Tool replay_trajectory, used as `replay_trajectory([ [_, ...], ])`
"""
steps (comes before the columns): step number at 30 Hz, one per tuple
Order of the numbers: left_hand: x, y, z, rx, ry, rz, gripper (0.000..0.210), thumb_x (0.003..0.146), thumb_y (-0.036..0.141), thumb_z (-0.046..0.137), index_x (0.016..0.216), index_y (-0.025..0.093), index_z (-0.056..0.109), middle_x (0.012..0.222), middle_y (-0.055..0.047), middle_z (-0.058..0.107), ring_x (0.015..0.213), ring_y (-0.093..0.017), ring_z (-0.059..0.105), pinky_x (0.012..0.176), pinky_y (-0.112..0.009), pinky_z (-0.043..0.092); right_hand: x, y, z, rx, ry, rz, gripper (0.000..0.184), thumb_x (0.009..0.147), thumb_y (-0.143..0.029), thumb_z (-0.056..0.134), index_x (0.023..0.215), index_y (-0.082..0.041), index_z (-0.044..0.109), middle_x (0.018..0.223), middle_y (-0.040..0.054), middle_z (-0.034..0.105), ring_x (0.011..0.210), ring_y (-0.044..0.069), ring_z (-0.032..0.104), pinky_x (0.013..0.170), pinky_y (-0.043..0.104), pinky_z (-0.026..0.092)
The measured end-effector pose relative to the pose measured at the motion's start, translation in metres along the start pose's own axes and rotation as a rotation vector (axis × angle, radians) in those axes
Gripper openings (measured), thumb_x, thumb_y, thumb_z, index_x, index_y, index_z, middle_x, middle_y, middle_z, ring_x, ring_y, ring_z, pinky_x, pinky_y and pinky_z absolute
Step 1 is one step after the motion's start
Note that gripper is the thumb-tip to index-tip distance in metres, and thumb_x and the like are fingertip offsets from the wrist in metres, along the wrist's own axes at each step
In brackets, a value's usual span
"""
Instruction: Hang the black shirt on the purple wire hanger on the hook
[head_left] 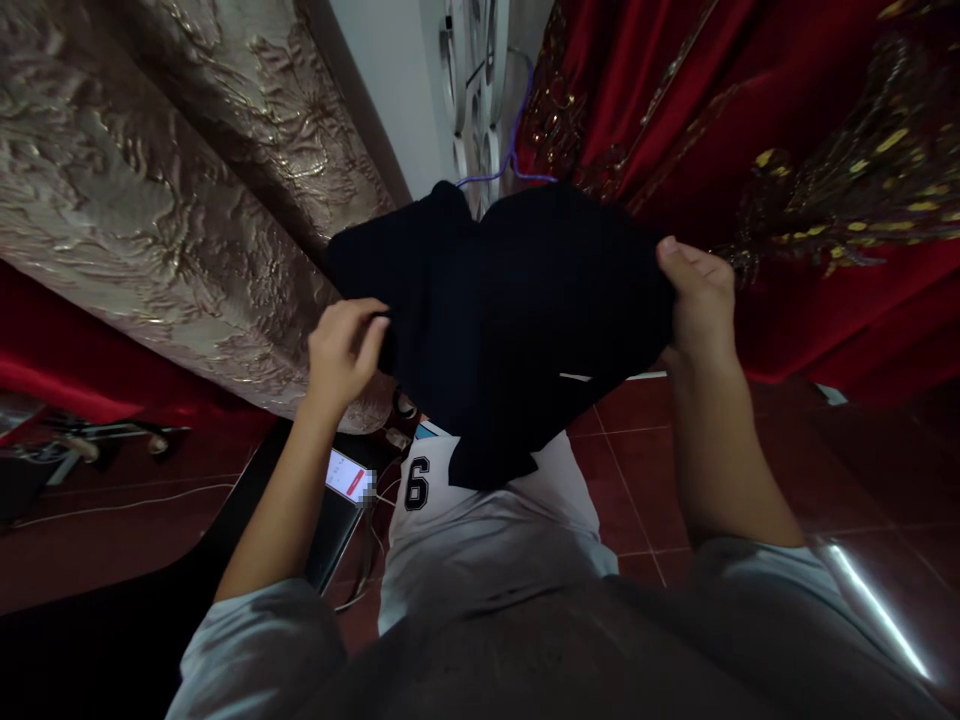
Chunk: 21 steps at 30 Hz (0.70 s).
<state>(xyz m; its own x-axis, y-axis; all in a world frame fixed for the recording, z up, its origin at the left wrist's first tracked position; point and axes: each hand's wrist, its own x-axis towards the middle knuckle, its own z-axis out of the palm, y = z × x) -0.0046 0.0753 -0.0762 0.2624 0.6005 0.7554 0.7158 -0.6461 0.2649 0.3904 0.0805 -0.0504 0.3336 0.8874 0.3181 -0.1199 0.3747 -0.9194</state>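
A dark navy, nearly black garment (517,310), which looks like a shirt, is spread out in front of me. A thin purple wire (510,165), shaped like a hanger's top, rises behind its upper edge. My left hand (345,345) pinches the garment's left side between thumb and fingers. On the opposite side, my right hand (697,290) grips the cloth, thumb on top and fingers curled behind. The lower end of the cloth hangs over my white shorts (427,500). Folds and details are hard to make out in the dim light.
Beige embossed fabric (187,220) hangs at the left, red curtains with gold sequins (825,190) at the right. A metal scrollwork stand (480,90) is behind the garment. A lit phone (349,476) lies on a black surface to the left, with white cables near it. Red tiles (637,470) cover the floor.
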Motion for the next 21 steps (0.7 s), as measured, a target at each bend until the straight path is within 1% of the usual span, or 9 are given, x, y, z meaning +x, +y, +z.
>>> replay_trajectory([
  [2, 0.004, 0.01, -0.001, -0.053, -0.189, 0.01, 0.021, 0.1, 0.035, 0.058, 0.115, 0.027, 0.069, 0.116, -0.009, 0.069, 0.112, -0.027, 0.066, 0.101, -0.047, 0.051, -0.006, -0.004, 0.004, 0.027, 0.078, -0.028, 0.03, 0.08, -0.046, 0.074, 0.069, -0.02, 0.063, 0.068, 0.0053, 0.062, 0.079, 0.022, 0.066, 0.076, 0.037, 0.057],
  [3, 0.006, 0.015, -0.001, -0.081, -0.215, -0.002, 0.022, 0.1, 0.036, 0.058, 0.117, 0.027, 0.07, 0.12, -0.009, 0.068, 0.117, -0.028, 0.064, 0.105, -0.048, 0.05, -0.013, -0.005, 0.006, 0.05, 0.128, -0.039, 0.03, 0.08, -0.045, 0.074, 0.068, -0.02, 0.061, 0.066, 0.0037, 0.058, 0.074, 0.02, 0.064, 0.074, 0.036, 0.057],
  [7, 0.017, 0.034, 0.003, -0.233, -0.056, -0.142, 0.023, 0.1, 0.039, 0.058, 0.116, 0.027, 0.07, 0.115, -0.008, 0.07, 0.115, -0.026, 0.065, 0.105, -0.046, 0.052, -0.065, 0.0, 0.01, 0.022, 0.301, -0.1, 0.032, 0.086, -0.041, 0.067, 0.064, -0.023, 0.053, 0.066, 0.0007, 0.049, 0.065, 0.016, 0.053, 0.064, 0.033, 0.051],
  [10, 0.022, 0.056, 0.012, -0.498, -0.062, -0.213, 0.027, 0.1, 0.039, 0.06, 0.123, 0.027, 0.067, 0.12, -0.008, 0.071, 0.115, -0.024, 0.067, 0.106, -0.043, 0.053, -0.119, 0.011, 0.016, -0.277, 0.301, -0.236, 0.025, 0.091, -0.044, 0.059, 0.073, -0.026, 0.058, 0.073, 0.0026, 0.055, 0.071, 0.021, 0.058, 0.065, 0.037, 0.051],
  [11, 0.023, 0.064, 0.015, -0.594, -0.081, -0.232, 0.03, 0.1, 0.039, 0.061, 0.128, 0.027, 0.065, 0.124, -0.008, 0.07, 0.119, -0.024, 0.066, 0.107, -0.043, 0.053, -0.135, 0.015, 0.02, -0.368, 0.133, -0.306, 0.021, 0.091, -0.044, 0.057, 0.078, -0.027, 0.06, 0.073, 0.003, 0.057, 0.069, 0.022, 0.058, 0.062, 0.039, 0.05],
  [14, 0.022, 0.089, 0.024, -0.836, -0.134, -0.351, 0.035, 0.097, 0.038, 0.066, 0.131, 0.028, 0.063, 0.13, -0.008, 0.069, 0.126, -0.024, 0.065, 0.11, -0.043, 0.051, -0.165, 0.028, 0.037, -0.461, -0.548, -0.476, 0.022, 0.091, -0.034, 0.055, 0.07, -0.026, 0.052, 0.064, 0.0022, 0.054, 0.06, 0.021, 0.054, 0.055, 0.039, 0.046],
  [16, 0.018, 0.101, 0.023, -1.001, -0.198, -0.482, 0.031, 0.096, 0.034, 0.068, 0.126, 0.028, 0.065, 0.114, -0.007, 0.073, 0.115, -0.023, 0.07, 0.107, -0.042, 0.053, -0.171, 0.039, 0.049, -0.431, -0.841, -0.506, 0.03, 0.093, -0.031, 0.052, 0.065, -0.024, 0.043, 0.059, 0.0008, 0.051, 0.056, 0.019, 0.051, 0.052, 0.038, 0.043],
  [18, 0.011, 0.107, 0.017, -1.134, -0.293, -0.606, 0.027, 0.096, 0.033, 0.067, 0.122, 0.028, 0.065, 0.086, -0.002, 0.069, 0.087, -0.019, 0.073, 0.097, -0.042, 0.059, -0.169, 0.052, 0.057, -0.423, -0.949, -0.471, 0.033, 0.095, -0.036, 0.05, 0.066, -0.024, 0.041, 0.06, -0.0002, 0.051, 0.056, 0.018, 0.05, 0.051, 0.037, 0.043],
  [21, 0.0, 0.101, -0.005, -1.135, -0.408, -0.712, 0.023, 0.097, 0.035, 0.066, 0.119, 0.028, 0.067, 0.068, 0.004, 0.055, 0.054, -0.012, 0.059, 0.07, -0.035, 0.063, -0.155, 0.071, 0.059, -0.46, -0.894, -0.394, 0.033, 0.099, -0.038, 0.047, 0.069, -0.025, 0.047, 0.064, 0.0002, 0.054, 0.062, 0.019, 0.052, 0.057, 0.038, 0.045],
])
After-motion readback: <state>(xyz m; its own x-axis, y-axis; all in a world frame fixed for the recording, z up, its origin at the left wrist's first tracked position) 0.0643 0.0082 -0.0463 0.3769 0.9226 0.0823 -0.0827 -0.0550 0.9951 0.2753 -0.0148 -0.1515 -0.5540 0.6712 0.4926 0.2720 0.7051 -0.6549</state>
